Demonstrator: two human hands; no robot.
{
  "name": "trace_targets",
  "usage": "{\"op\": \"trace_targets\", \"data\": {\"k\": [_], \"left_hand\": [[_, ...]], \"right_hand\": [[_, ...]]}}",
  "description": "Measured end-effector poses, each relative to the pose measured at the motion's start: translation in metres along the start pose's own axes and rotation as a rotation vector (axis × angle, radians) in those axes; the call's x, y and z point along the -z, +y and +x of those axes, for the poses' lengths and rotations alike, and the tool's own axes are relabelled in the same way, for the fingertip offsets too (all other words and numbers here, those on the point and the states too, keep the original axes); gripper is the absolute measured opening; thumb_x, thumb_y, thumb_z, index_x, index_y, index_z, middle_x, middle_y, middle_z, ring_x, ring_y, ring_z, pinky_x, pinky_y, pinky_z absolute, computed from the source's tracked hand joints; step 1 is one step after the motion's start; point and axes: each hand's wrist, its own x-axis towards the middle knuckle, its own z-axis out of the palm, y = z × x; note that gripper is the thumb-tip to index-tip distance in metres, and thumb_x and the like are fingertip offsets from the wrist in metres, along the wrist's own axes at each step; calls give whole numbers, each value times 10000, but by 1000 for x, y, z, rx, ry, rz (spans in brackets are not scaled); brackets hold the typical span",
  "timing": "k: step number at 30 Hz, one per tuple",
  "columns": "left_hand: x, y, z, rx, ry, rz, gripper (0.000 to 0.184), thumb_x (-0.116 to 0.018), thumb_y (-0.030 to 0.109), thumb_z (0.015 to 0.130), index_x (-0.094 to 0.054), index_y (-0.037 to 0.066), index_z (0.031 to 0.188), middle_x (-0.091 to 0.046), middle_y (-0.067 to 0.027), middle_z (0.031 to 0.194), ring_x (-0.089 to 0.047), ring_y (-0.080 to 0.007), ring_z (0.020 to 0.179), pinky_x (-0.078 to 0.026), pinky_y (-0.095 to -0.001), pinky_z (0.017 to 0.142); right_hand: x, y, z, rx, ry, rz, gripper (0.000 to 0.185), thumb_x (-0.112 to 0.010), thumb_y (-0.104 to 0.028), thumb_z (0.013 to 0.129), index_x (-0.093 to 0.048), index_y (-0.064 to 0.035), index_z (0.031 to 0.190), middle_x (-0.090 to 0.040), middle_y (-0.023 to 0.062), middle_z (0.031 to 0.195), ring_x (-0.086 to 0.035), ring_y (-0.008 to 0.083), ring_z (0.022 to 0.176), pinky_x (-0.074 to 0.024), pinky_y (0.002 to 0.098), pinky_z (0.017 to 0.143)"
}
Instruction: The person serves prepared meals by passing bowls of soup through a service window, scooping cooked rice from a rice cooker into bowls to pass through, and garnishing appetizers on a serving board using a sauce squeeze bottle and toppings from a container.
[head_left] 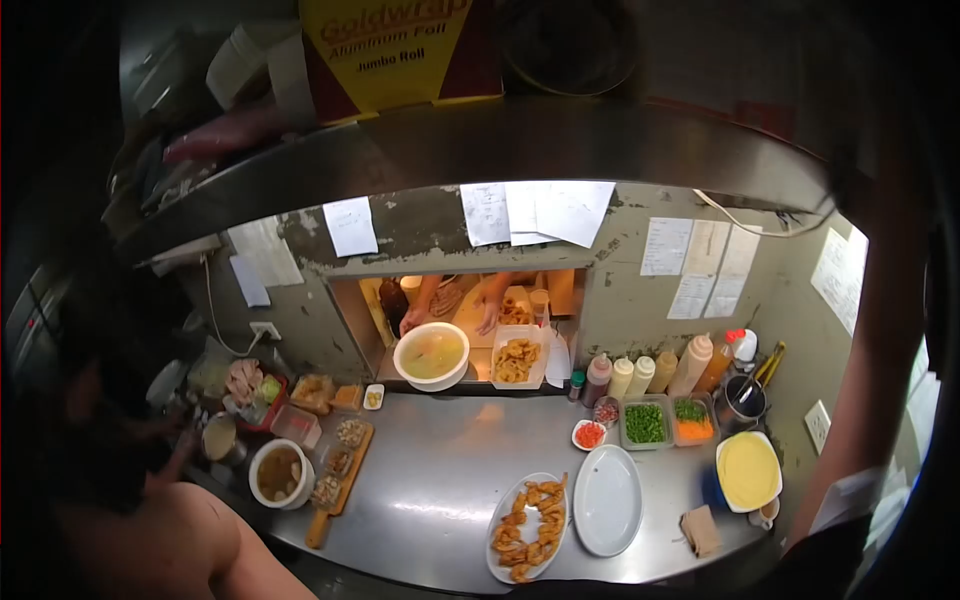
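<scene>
Neither of my hands shows clearly. At the right edge an arm (838, 440) with a pale sleeve end reaches upward, and its hand is lost in the dark. A bent bare arm (215, 545) comes in at the lower left, its hand hidden in shadow. On the steel counter (420, 500), an oval plate of brown fried pieces (510, 548) lies beside a bare white oval plate (608, 500). In the pass-through window stand a white bowl of yellowish soup (432, 355) and an open takeout box of fried rings (518, 360).
Another person's hands (488, 308) are behind the window. Squeeze bottles (690, 365), tubs of chopped greens (645, 424) and a yellow-filled container (748, 472) line the right. A soup bowl (280, 475) and wooden board (340, 495) stand left. A steel shelf (560, 140) crosses overhead.
</scene>
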Motion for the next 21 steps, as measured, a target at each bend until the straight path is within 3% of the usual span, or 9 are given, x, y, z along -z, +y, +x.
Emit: {"op": "trace_targets", "data": {"k": [6, 8, 12, 15, 17, 18, 19, 20, 21], "left_hand": [[13, 48, 5, -78, 46, -104, 469, -711, 325, 896, -625, 32, 1252, -645, -163, 1014, -634, -238, 833, -515, -349, 762], [17, 59, -3, -88, 83, -158, 469, -715, 333, 891, -636, 31, 1242, -652, -158, 996, -636, -232, 813, -515, -344, 751], [-17, 57, -27, 111, 94, -539, 469, -724, 348, 881, -658, 30, 1220, -666, -147, 960, -641, -218, 774, -516, -336, 727], [-137, 6, -49, 587, -379, -1075, 432, -711, 331, 895, -673, 9, 1180, -688, -144, 938, -659, -237, 789, -526, -343, 755], [-265, -47, -68, 729, -155, -920, 377, -662, 271, 937, -656, -20, 1175, -707, -158, 989, -673, -248, 944, -524, -350, 855], [-329, -73, -66, 959, 79, -1057, 371, -657, 293, 951, -663, -21, 1147, -707, -149, 1032, -670, -222, 953, -515, -342, 862], [-392, -98, -66, 1062, 379, -1017, 396, -662, 310, 958, -650, -40, 1141, -704, -146, 1062, -660, -209, 954, -514, -344, 861], [-438, -115, -62, 1162, 546, -1077, 415, -678, 316, 949, -643, -52, 1136, -703, -149, 1062, -658, -206, 950, -515, -341, 852], [-466, -124, -54, 1260, 719, -1131, 434, -694, 321, 941, -635, -65, 1132, -702, -151, 1063, -655, -203, 947, -516, -338, 842]], "right_hand": [[35, -108, -106, 317, 445, 260, 152, -703, -192, 887, -695, -64, 968, -663, 124, 918, -623, 279, 770, -485, 372, 694], [43, -174, -185, 461, 393, 558, 137, -702, -185, 888, -700, -65, 955, -676, 113, 893, -629, 271, 746, -486, 368, 679], [-10, -267, -272, 659, -398, 1042, 110, -702, -169, 889, -711, -67, 928, -703, 92, 843, -641, 255, 700, -486, 360, 648], [-104, -311, -314, 670, -1104, 1119, 167, -666, -172, 929, -697, -34, 1018, -703, 154, 906, -671, 336, 827, -534, 425, 750], [-149, -350, -324, 791, -1129, 979, 186, -658, -170, 934, -691, -21, 1041, -700, 168, 919, -673, 347, 858, -541, 430, 777], [-166, -370, -326, 844, -1141, 905, 196, -654, -169, 937, -689, -15, 1053, -698, 175, 925, -674, 352, 874, -545, 433, 791], [-179, -392, -326, 757, -1056, 977, 213, -651, -169, 931, -685, -13, 1072, -690, 192, 937, -674, 360, 891, -544, 439, 806], [-199, -412, -318, 847, -888, 1030, 236, -659, -156, 909, -673, -4, 1089, -687, 205, 975, -671, 367, 885, -539, 445, 815], [-209, -437, -305, 741, -971, 1018, 260, -666, -142, 886, -671, 6, 1101, -684, 214, 1002, -669, 372, 887, -537, 448, 812]]}}
